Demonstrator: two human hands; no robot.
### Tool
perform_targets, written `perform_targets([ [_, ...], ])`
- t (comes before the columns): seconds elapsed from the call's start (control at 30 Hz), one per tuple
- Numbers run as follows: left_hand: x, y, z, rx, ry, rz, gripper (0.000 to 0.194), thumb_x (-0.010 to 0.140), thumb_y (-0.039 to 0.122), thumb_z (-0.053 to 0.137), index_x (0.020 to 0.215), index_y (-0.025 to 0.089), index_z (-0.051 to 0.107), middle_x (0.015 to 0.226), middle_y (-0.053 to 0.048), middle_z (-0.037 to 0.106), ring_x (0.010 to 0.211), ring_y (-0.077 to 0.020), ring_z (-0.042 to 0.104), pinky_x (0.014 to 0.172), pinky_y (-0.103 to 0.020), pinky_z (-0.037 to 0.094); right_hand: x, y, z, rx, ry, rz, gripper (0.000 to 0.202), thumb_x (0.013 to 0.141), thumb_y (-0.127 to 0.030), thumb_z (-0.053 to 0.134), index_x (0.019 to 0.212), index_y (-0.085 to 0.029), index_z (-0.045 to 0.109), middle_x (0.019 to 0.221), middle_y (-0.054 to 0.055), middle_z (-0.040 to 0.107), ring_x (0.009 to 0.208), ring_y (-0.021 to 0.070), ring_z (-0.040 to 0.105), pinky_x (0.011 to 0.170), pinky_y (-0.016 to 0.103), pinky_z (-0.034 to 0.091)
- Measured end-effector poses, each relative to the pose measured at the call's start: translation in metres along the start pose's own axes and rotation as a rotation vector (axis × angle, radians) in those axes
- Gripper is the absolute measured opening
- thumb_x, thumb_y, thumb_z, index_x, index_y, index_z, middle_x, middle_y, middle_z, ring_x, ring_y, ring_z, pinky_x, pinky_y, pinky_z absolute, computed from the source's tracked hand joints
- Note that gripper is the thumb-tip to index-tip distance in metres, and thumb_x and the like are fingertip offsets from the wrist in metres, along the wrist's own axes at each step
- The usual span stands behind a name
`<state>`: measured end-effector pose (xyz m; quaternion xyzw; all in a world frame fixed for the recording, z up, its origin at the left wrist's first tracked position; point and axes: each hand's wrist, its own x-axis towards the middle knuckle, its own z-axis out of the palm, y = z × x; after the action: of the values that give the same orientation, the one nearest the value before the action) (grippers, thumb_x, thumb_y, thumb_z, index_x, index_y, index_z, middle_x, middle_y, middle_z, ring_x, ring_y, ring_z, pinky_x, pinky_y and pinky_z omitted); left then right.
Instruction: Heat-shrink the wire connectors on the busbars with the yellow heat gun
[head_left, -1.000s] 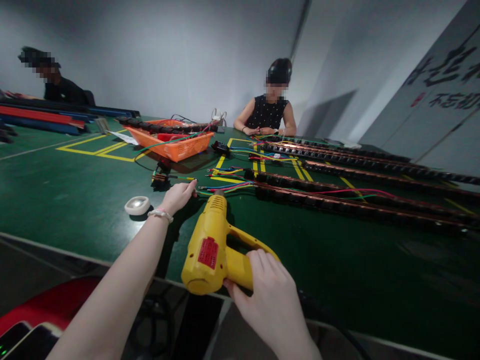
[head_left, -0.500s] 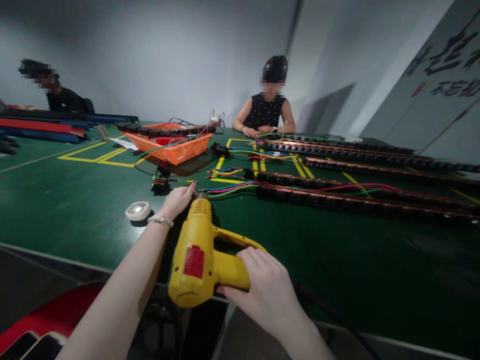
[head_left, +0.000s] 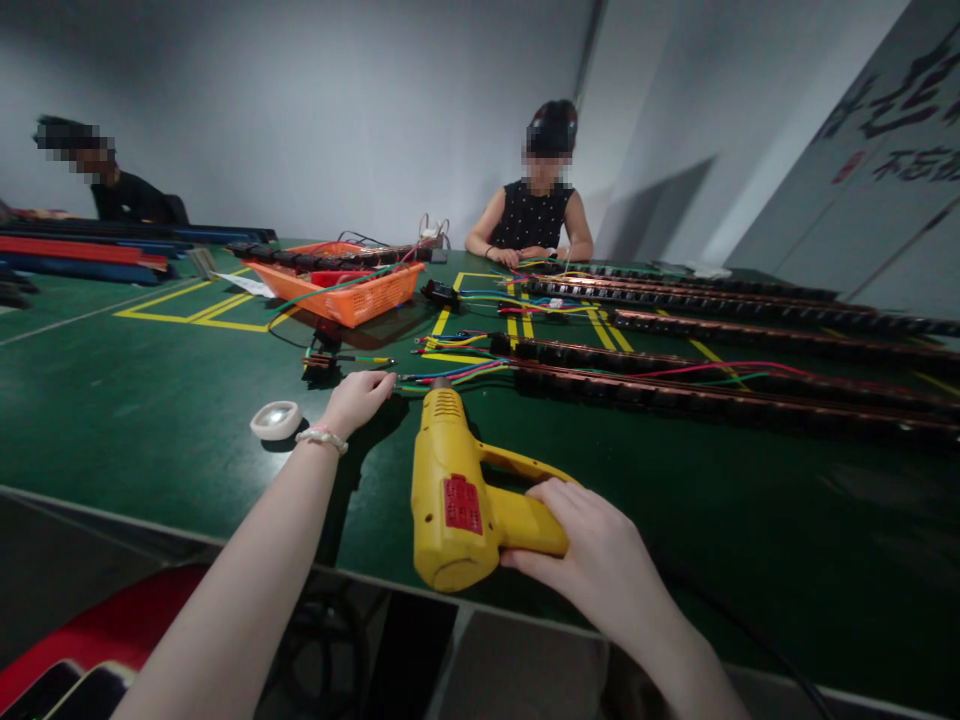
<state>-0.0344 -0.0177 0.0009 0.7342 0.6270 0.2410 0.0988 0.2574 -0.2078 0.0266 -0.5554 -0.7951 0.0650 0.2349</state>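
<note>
1. Head view, my left hand: My left arm reaches forward over the green counter [head_left: 180, 390], a pale band around the wrist. My left hand [head_left: 360, 400] is closed, thumb and fingers pinched together at the loose ends of the coloured wires [head_left: 472, 374]; the exact grip is too small to see.

2. Head view, my right hand: My right hand [head_left: 592, 535] is wrapped around the handle of a yellow heat gun [head_left: 454, 480] with a red label on its back. The heat gun is at the near edge of the counter, its nozzle pointing away from me, at the wires and just right of my left fingertips.

3. Head view, close by: The wires, blue, red, green and yellow among them, run right into a long dark strip [head_left: 675, 395] with copper-coloured lines. More such strips lie beyond it. Left of my left hand is a round white dish [head_left: 276, 421]; behind that hand sits a small black part [head_left: 321, 366] with a lead.

4. Head view, farther back: An orange basket [head_left: 360, 303] holds another dark strip laid across it. A person [head_left: 536, 218] in a dotted black top sits across the counter, and another person [head_left: 131, 197] sits at far left.
</note>
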Motion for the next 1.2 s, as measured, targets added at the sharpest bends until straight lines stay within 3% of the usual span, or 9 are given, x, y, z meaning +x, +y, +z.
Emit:
perform_targets([
  [0.3,-0.001,0.001,-0.001,0.003,-0.022,-0.015,0.05,0.084,0.055,0.032,0.063,0.018,0.059,0.064,-0.003,0.06,0.063,-0.0165,0.051,0.055,-0.026,0.028,-0.016,0.04,-0.005,-0.195,0.118,0.097,0.034,0.073,-0.053,0.065,0.088,-0.024,0.058,0.084,0.001,0.065,0.077,0.0208,0.062,0.061,0.031,0.045],
  [0.43,-0.001,0.001,-0.002,-0.004,-0.029,-0.018,0.05,0.084,0.056,0.032,0.064,0.018,0.059,0.064,-0.004,0.061,0.062,-0.0167,0.051,0.055,-0.026,0.028,-0.019,0.043,-0.003,-0.262,0.187,0.139,0.035,0.075,-0.055,0.061,0.088,-0.023,0.057,0.084,0.001,0.064,0.076,0.0212,0.062,0.061,0.032,0.044],
  [0.57,-0.001,0.004,-0.003,-0.02,-0.022,-0.051,0.055,0.085,0.059,0.029,0.063,0.018,0.06,0.066,-0.005,0.063,0.062,-0.0177,0.052,0.055,-0.026,0.029,-0.02,0.04,-0.001,-0.334,0.228,0.086,0.035,0.078,-0.054,0.059,0.089,-0.021,0.056,0.082,0.003,0.063,0.074,0.0213,0.061,0.061,0.032,0.043],
  [0.93,-0.001,0.006,-0.002,-0.135,0.021,-0.09,0.068,0.087,0.064,0.018,0.059,0.019,0.061,0.066,-0.006,0.066,0.064,-0.0202,0.058,0.059,-0.028,0.035,-0.02,-0.009,0.02,-0.378,0.3,-0.005,0.033,0.077,-0.047,0.064,0.085,-0.017,0.052,0.074,0.004,0.057,0.066,0.0206,0.054,0.06,0.033,0.041],
  [1.2,0.001,0.004,0.0,-0.159,0.03,-0.08,0.069,0.086,0.065,0.016,0.059,0.019,0.06,0.063,-0.006,0.064,0.066,-0.0206,0.058,0.063,-0.029,0.038,-0.012,-0.051,0.04,-0.18,0.189,0.024,0.03,0.072,-0.04,0.069,0.086,-0.018,0.054,0.078,0.004,0.057,0.075,0.0233,0.053,0.068,0.038,0.042],
])
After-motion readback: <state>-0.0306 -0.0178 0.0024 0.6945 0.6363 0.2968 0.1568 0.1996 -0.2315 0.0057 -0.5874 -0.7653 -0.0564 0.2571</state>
